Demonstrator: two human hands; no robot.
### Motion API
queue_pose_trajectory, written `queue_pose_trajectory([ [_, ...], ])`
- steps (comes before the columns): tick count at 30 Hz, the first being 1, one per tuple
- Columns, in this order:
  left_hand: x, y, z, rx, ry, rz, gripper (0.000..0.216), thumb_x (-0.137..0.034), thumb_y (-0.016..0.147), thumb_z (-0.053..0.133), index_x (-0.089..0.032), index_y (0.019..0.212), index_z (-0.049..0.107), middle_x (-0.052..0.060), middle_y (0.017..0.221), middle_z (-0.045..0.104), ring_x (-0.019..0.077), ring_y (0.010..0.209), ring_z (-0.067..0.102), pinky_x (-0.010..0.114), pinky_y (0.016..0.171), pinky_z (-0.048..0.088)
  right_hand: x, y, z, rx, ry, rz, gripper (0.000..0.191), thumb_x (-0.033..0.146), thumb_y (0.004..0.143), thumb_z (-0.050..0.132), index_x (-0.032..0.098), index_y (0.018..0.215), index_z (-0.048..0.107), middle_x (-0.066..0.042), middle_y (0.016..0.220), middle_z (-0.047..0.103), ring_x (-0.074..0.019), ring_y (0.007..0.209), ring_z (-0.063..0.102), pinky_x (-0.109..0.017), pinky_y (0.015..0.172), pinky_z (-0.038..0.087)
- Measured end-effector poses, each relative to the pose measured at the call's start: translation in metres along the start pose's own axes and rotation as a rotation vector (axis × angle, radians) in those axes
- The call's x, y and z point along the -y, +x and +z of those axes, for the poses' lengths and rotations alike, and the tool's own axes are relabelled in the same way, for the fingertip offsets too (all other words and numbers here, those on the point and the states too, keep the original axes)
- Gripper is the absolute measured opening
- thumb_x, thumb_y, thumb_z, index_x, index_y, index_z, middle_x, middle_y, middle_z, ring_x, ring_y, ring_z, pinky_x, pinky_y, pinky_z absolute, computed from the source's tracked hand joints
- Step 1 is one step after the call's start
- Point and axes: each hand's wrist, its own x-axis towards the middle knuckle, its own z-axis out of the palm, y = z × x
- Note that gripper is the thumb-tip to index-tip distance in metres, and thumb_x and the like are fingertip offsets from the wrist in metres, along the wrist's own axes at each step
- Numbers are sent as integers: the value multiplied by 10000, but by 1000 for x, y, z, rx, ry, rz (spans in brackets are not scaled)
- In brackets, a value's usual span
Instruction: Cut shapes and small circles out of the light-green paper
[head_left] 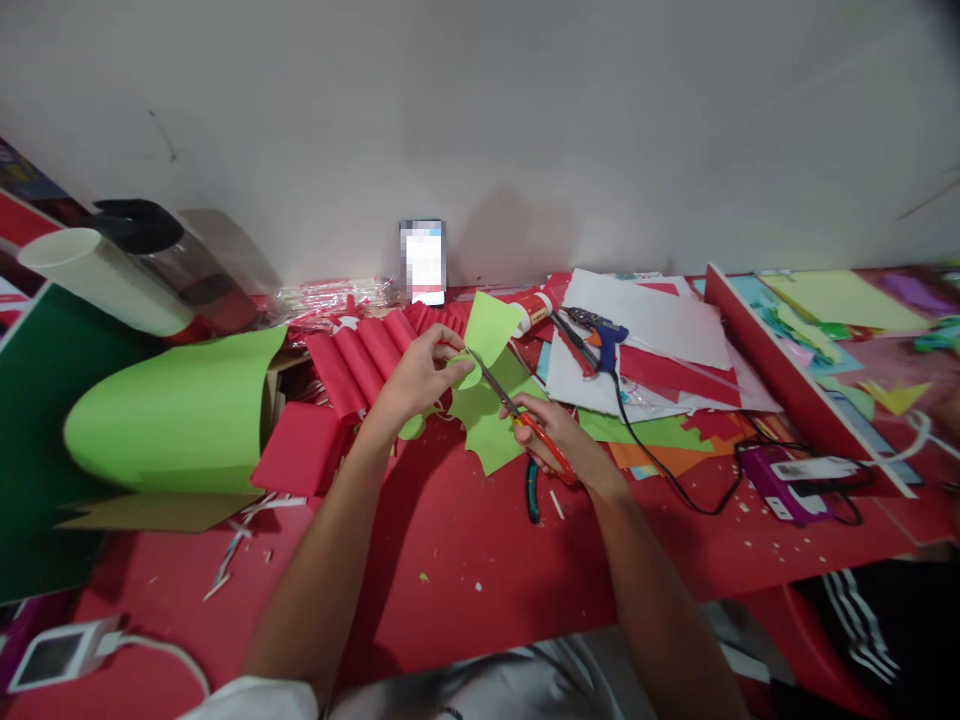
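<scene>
My left hand (427, 370) pinches a piece of light green paper (491, 328) above the red table. In my right hand (551, 435) is a pair of scissors with orange-red handles (541, 447). The blades reach up and left to the green paper, close to my left fingertips; whether they are parted I cannot tell. Under the scissors lies a larger green paper cutout (491, 430) with a pointed, jagged edge. A small rounded green piece (412, 428) rests below my left hand. Dark teal tool handles (533, 490) lie just below my right hand.
Folded red paper (364, 365) and a large green paper roll (172, 415) are to the left. A phone (424, 262) leans on the wall. A blue glue gun (609, 345) with a black cord lies among stacked sheets (652, 310). A purple power strip (784, 487) sits right, beside a red divider (802, 375).
</scene>
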Motion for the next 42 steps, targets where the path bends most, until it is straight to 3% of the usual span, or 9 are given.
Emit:
queue_pose_trajectory([
  [8,4,1,0,13,12,27,220,-189,861,735,-204,976,549,-14,801,652,102,665,586,214,592,424,6,-1,0,-8,9,14,282,442,897,665,235,1075,596,78,679,548,-68,384,374,-209,356,314],
  [14,2,0,-2,37,36,-15,244,-201,862,742,-206,998,540,-12,790,656,100,639,567,223,572,395,5,-4,-5,43,-46,-12,388,511,926,666,224,1180,608,93,631,506,-77,390,381,-223,399,316],
  [18,-1,-3,-1,55,38,-62,283,-194,864,736,-210,1042,516,-14,809,660,100,648,578,220,580,402,3,-3,-7,69,-51,-15,403,510,937,656,224,1217,606,85,664,528,-71,393,377,-223,404,316],
  [25,-6,-4,0,49,42,-101,315,-182,868,729,-226,1065,488,-12,818,654,124,688,621,222,580,429,7,-3,-4,16,-43,1,320,491,897,690,231,1058,597,67,700,554,-61,371,393,-212,371,324],
  [37,-2,-2,-2,27,56,-63,295,-202,868,733,-219,1046,499,-29,816,602,107,661,583,214,564,421,0,0,-5,11,-42,-26,246,428,916,667,224,1039,606,95,592,510,-72,354,388,-203,370,320],
  [42,-2,-2,-3,40,60,-70,281,-199,869,725,-217,1040,503,-21,823,614,110,676,593,216,572,422,8,-3,-6,26,-72,-39,324,475,898,689,211,1066,604,82,641,531,-64,383,390,-206,398,312],
])
